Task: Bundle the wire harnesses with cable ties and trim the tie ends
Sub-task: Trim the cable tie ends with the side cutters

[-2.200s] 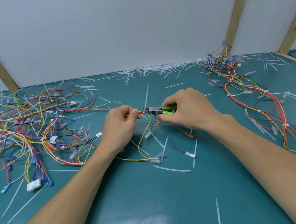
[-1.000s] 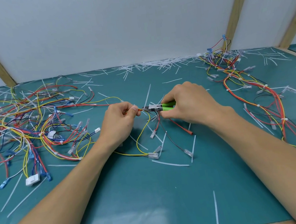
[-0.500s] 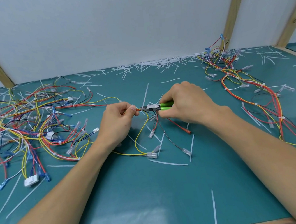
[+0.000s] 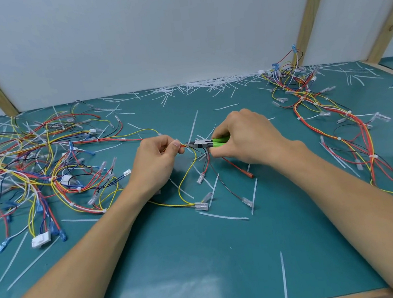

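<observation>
Barely any change over the last two seconds: wire harness [image 4: 193, 164] pinched by left hand [image 4: 158, 163], green cutters [image 4: 208, 143] gripped by right hand [image 4: 244, 140], tip held at the tie, 3 o'clock of the pinch. Trim judged not yet done.

The right hand [image 4: 244, 140] covers most of the cutter's green handles [image 4: 220, 140]. The cutter tip [image 4: 188, 145] is too small to show if it touches the tie. The bottom edge cuts both forearms.

bare mat [image 4: 206, 272] near the front — wire tangle [image 4: 43, 169] blocks left, harnesses [image 4: 331, 118] right.
</observation>
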